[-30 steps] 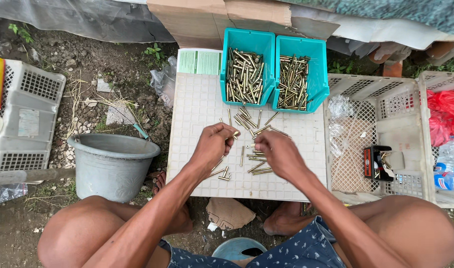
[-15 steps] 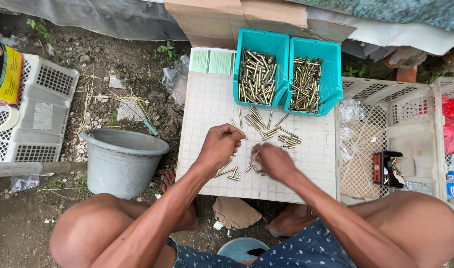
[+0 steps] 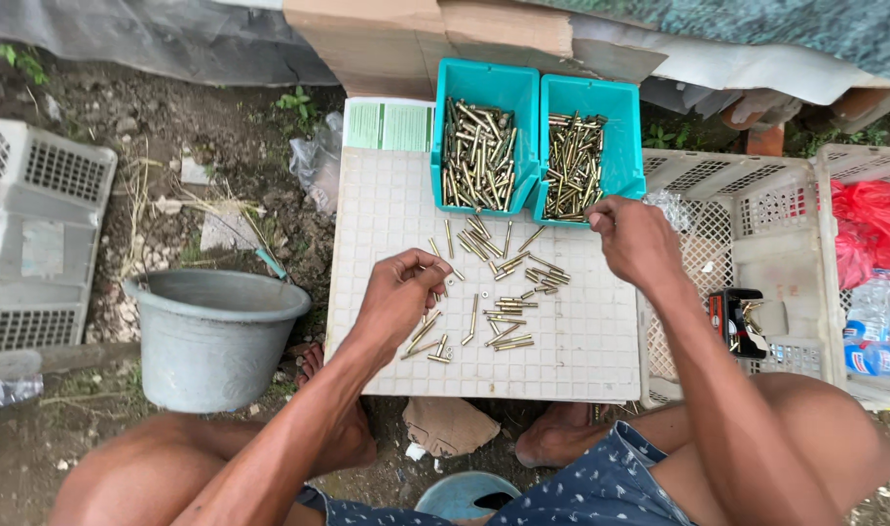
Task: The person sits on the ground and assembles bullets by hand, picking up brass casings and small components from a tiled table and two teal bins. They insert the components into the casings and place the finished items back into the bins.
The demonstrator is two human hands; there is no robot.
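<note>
Outdoors, white gridded counter (image 3: 387, 244) carries scattered brass pins (image 3: 499, 302). Left hand (image 3: 398, 297) pinches one above them. Right hand (image 3: 635, 239), fingers closed, apparently holding another, hovers at right teal bin (image 3: 615, 107), presumably sorting.

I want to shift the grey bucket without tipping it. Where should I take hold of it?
Grip the grey bucket by its rolled rim, from above and on opposite sides. It stands upright and open on the ground, no handle shows, and its walls taper downward, so the rim looks like the surest hold.
</note>
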